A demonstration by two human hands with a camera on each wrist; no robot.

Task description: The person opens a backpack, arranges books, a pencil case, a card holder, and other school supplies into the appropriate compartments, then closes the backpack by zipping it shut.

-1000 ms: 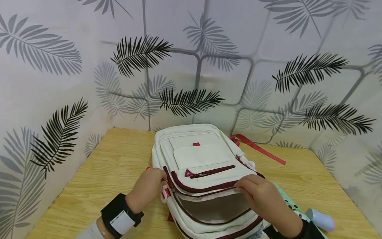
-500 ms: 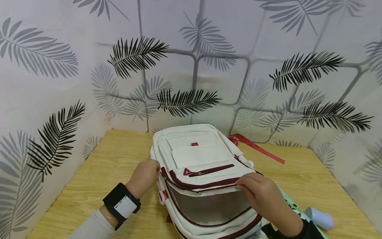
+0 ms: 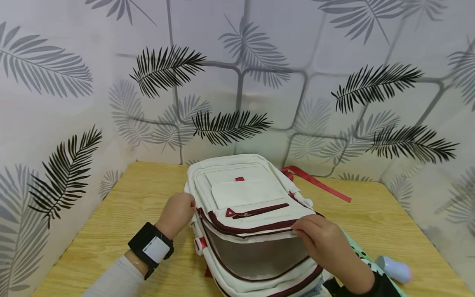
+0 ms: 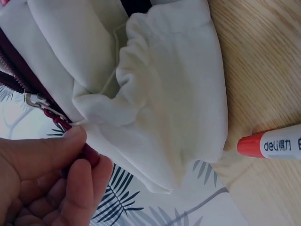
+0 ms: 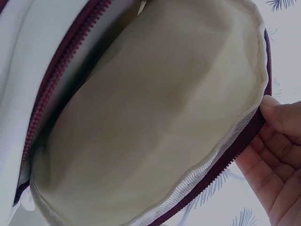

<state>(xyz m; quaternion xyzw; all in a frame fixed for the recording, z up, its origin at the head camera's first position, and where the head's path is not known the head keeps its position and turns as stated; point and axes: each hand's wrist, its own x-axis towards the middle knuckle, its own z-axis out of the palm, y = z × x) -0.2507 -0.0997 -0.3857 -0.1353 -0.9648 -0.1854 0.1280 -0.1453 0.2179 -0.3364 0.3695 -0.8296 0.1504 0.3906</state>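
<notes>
White backpack (image 3: 248,196) gaping, gripped left and right

The left hand (image 3: 176,215) grips the bag's side beside the maroon zip (image 3: 201,213); the right hand (image 3: 326,244) pinches the lifted front edge. Below and between both grips shows the greyish interior (image 3: 256,258). Beyond the right grip, a red strap (image 3: 323,185) trails across the table (image 3: 156,181); rightward lies a pale blue cylinder (image 3: 393,269).

White on the backpack (image 3: 246,194), dark red along its zips (image 3: 261,210), beige across its lining (image 5: 155,108); red for the strap (image 3: 320,182). Yellowish wood grain over the tabletop (image 3: 159,181); grey and black leaf print (image 3: 231,127) on the pale wall (image 3: 208,24). Red and white on the marker (image 4: 272,142).
</notes>
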